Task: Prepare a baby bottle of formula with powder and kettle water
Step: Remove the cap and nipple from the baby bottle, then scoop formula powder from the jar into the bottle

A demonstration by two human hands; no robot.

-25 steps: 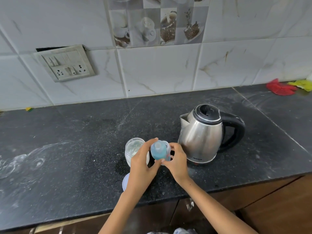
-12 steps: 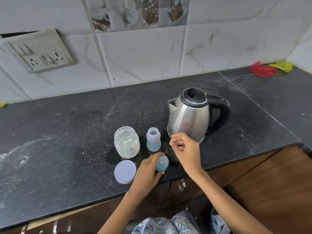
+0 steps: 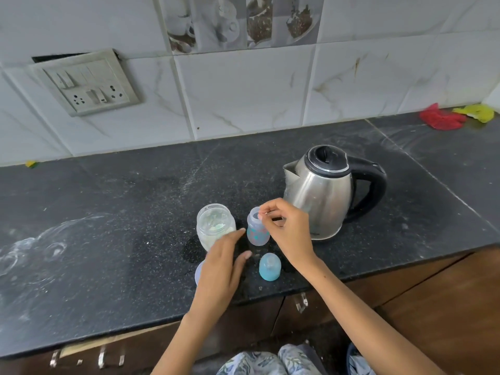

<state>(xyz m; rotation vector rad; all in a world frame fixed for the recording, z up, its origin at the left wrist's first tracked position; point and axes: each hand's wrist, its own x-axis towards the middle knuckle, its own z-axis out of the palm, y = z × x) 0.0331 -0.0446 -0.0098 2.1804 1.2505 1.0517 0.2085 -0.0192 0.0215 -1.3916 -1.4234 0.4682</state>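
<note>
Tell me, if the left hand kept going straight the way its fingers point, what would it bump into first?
Probably the baby bottle. The left hand points up and right, fingertips close beside it, with the powder jar just left of that line. Depth is uncertain.

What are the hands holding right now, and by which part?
Left hand holds nothing; it hovers open between powder jar and bottle cap. Right hand has fingertips pinched at the baby bottle rim; whether it grips it can't be told.

We log: soft even daylight, faint shadows, mild glare on kettle (image 3: 322, 196), wide-angle bending at edges, slight softness throughout.
</note>
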